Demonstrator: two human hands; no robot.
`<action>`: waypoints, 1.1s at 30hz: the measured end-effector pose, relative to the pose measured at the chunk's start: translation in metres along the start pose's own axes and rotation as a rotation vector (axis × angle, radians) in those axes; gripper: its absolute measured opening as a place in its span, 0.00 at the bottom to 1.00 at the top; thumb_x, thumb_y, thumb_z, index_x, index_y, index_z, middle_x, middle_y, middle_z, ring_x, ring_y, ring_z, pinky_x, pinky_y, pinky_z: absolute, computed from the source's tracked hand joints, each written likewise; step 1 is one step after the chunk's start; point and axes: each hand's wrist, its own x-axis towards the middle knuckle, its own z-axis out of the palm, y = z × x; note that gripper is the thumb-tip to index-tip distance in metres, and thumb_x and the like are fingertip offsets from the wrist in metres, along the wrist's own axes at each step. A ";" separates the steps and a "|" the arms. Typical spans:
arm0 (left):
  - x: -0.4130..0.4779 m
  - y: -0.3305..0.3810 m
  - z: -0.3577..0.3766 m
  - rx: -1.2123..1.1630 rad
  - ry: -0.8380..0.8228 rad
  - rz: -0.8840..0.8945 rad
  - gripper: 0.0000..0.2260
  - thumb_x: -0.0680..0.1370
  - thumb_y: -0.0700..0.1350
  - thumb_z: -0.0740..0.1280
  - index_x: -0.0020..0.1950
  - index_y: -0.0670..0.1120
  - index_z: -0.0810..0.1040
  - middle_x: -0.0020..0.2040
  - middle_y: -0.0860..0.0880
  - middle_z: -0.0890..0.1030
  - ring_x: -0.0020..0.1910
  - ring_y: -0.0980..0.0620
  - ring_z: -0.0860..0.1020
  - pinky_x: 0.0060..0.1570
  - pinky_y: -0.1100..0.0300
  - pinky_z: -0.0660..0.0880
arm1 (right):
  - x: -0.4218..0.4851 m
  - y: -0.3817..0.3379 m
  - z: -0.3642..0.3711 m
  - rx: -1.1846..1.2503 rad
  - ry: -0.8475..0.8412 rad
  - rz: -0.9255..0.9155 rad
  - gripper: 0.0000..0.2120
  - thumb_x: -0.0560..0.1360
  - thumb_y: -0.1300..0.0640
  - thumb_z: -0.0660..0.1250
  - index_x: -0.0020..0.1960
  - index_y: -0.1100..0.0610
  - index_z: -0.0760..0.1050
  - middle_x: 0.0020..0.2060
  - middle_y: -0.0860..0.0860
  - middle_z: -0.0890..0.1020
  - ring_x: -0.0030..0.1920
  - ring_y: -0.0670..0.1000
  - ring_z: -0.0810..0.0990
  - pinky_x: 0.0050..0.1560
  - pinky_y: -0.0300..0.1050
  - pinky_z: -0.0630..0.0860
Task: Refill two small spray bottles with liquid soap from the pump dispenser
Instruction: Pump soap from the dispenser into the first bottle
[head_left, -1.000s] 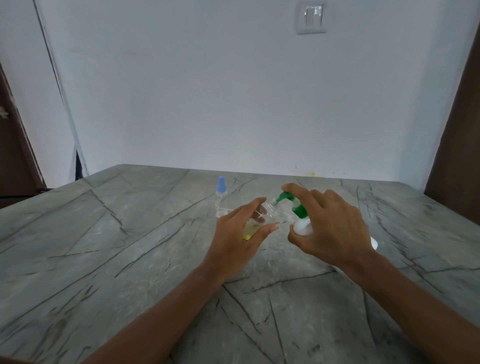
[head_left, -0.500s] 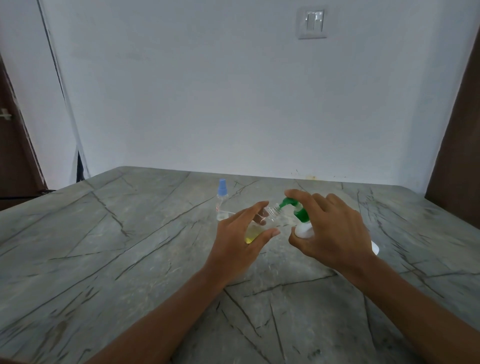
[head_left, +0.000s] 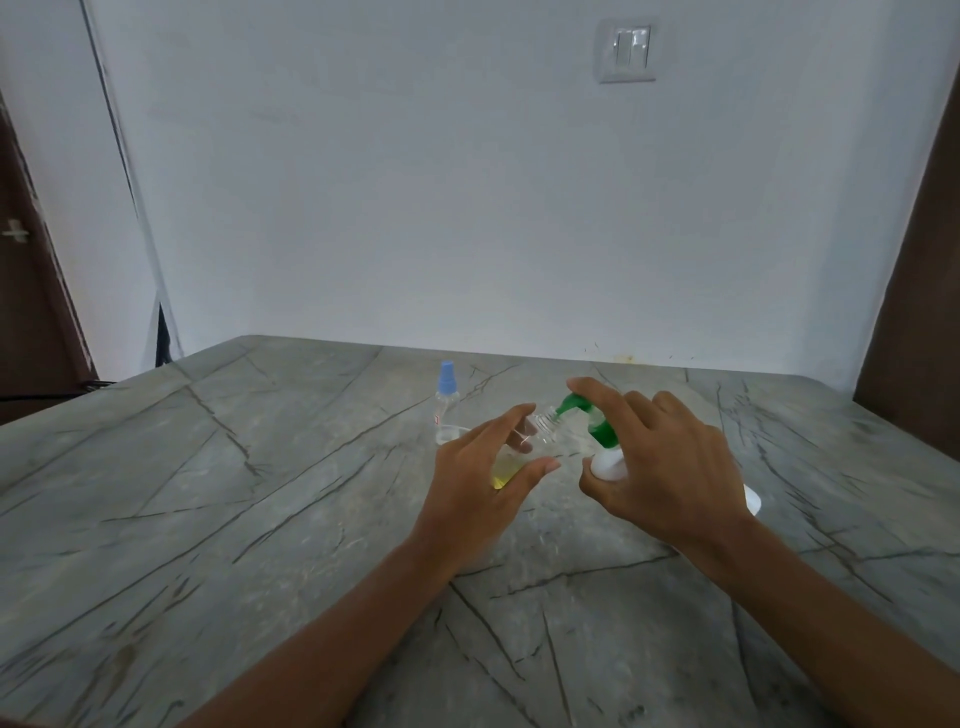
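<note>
Since a second ago almost nothing has shifted: both hands keep their places at the pump dispenser (head_left: 607, 460), and the open bottle's neck has stayed at the spout. Furthest left of the dispenser, and a little behind it, the capped spray bottle (head_left: 447, 410) stands upright on the table (head_left: 260, 467), apart from both hands; its fill level cannot be read. Just left of the dispenser, the left hand (head_left: 483, 493) pinches the open spray bottle (head_left: 540, 431) between thumb and fingers, tilted so that its mouth meets the green nozzle (head_left: 569, 402); a shallow yellow pool lies in its lower part. Over the dispenser itself, the right hand (head_left: 670, 467) wraps the white body with the thumb while the index finger lies along the pump head. The step in hand appears to be the filling of the first bottle, with much of its volume not yet filled. The next move probably calls for short, full strokes of the pump head, with the bottle mouth held tight against the nozzle to avoid drips.
</note>
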 end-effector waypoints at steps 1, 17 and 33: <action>0.000 0.000 0.000 0.001 -0.002 -0.002 0.24 0.72 0.57 0.69 0.65 0.48 0.74 0.50 0.60 0.79 0.48 0.64 0.78 0.50 0.72 0.74 | 0.000 0.000 0.000 0.002 -0.002 0.000 0.43 0.61 0.41 0.76 0.71 0.44 0.61 0.45 0.49 0.83 0.40 0.52 0.77 0.33 0.46 0.77; 0.001 0.000 0.001 0.008 0.017 -0.001 0.25 0.72 0.56 0.68 0.65 0.46 0.74 0.52 0.60 0.76 0.49 0.64 0.76 0.51 0.77 0.70 | 0.001 0.001 0.003 0.006 -0.013 0.005 0.46 0.58 0.41 0.79 0.71 0.44 0.61 0.46 0.48 0.83 0.39 0.52 0.77 0.32 0.46 0.77; 0.001 -0.002 0.004 0.007 0.019 0.020 0.26 0.72 0.59 0.65 0.65 0.45 0.74 0.52 0.60 0.76 0.52 0.64 0.75 0.50 0.78 0.70 | 0.001 0.002 0.002 -0.006 0.018 0.002 0.46 0.59 0.41 0.77 0.73 0.44 0.61 0.43 0.46 0.82 0.37 0.50 0.76 0.30 0.43 0.75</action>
